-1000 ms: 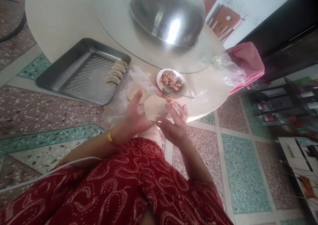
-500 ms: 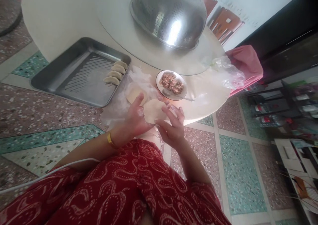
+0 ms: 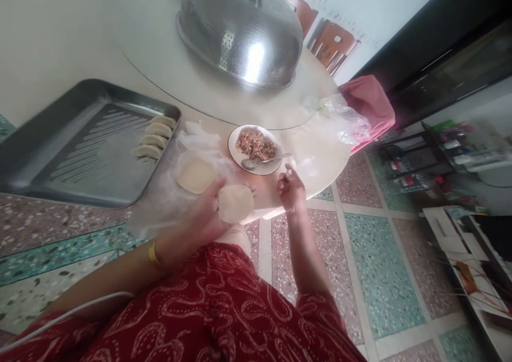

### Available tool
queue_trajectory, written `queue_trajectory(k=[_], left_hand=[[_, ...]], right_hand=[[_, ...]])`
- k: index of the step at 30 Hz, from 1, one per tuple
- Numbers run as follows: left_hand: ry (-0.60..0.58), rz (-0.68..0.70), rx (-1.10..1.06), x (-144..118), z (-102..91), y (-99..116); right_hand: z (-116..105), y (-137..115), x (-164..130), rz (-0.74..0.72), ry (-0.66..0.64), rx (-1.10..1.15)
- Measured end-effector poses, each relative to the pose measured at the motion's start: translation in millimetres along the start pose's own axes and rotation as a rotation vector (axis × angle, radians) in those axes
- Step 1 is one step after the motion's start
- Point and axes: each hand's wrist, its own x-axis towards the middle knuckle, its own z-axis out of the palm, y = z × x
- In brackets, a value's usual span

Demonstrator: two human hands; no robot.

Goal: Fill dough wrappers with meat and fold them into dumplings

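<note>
- Left hand [image 3: 202,218] is cradling a round dough wrapper [image 3: 236,203] flat on its spread fingers, at the near edge of the tabletop [image 3: 320,154], just on the near side of the filling bowl [image 3: 256,149].
- Right hand [image 3: 291,187] is hovering off to the right of the filling bowl, fingers loosely curled in; whether it is pinching anything, I cannot tell.
- The wrapper is looking thin, soft and very light; likely limp, easily torn or stretched, perhaps a little tacky. Judging it is best carried from beneath on open fingers or taken lightly by the rim, never squeezed.
- It is lying face up, slightly tilted toward the wearer. Being a disc, it is showing no long axis and no pointing end.
- A spoon [image 3: 264,161] is resting in the filling bowl, handle running out to the right.
- A stack of wrappers [image 3: 195,174] is sitting on plastic left of the filling bowl; further left, a metal tray [image 3: 60,154] is holding three folded dumplings [image 3: 154,136].
- A domed steel cover [image 3: 240,29] is standing beyond the filling bowl.
</note>
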Motion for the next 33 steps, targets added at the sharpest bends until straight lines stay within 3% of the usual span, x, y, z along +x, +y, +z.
queue_trajectory(k=[7, 12, 14, 17, 24, 29, 33], left_hand=[[-0.045, -0.018, 0.024, 0, -3.1, 5], [0.022, 0.023, 0.050, -1, -8.2, 5], [0.040, 0.031, 0.042, -1, -7.6, 4], [0.030, 0.027, 0.022, -3, -5.4, 2], [0.004, 0.046, 0.019, 0, -12.7, -2], [-0.080, 0.022, 0.006, 4, -18.8, -5], [-0.059, 0.024, -0.015, 5, -17.7, -5]], right_hand=[[6, -17, 31, 0.098, -0.107, 0.018], [15, -19, 34, 0.003, -0.091, -0.032], [21, -14, 27, -0.110, -0.053, -0.093], [23, -13, 13, -0.401, -0.034, -0.377], [-10, -55, -13, -1.046, -0.146, -0.840], [-20, -57, -4, -1.104, -0.205, -1.047], [-23, -48, -4, -1.096, -0.230, -0.999]])
